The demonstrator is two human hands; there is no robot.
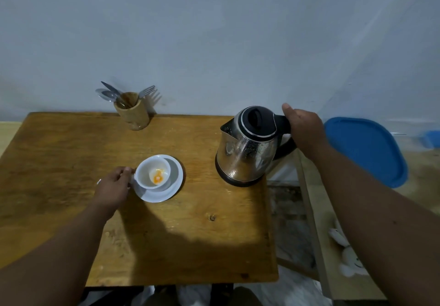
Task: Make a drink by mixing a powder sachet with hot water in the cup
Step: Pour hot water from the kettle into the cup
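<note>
cup (154, 173) handle in left hand (113, 187) grip, kettle (250, 146) in right hand (304, 129)

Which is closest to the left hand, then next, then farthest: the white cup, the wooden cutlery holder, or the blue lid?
From the left hand, in the head view:
1. The cup, touching it; the hand holds its handle, on the saucer.
2. The wooden cutlery holder, at the table's back edge by the wall.
3. The blue lid, far right, off the table.

Wooden tabletop (71, 162) against the wall, carrying 3 items: a wooden cutlery holder (132, 115) at the far edge, a white saucer (166, 191) near centre, a steel kettle (247, 148) at the right edge.
</note>
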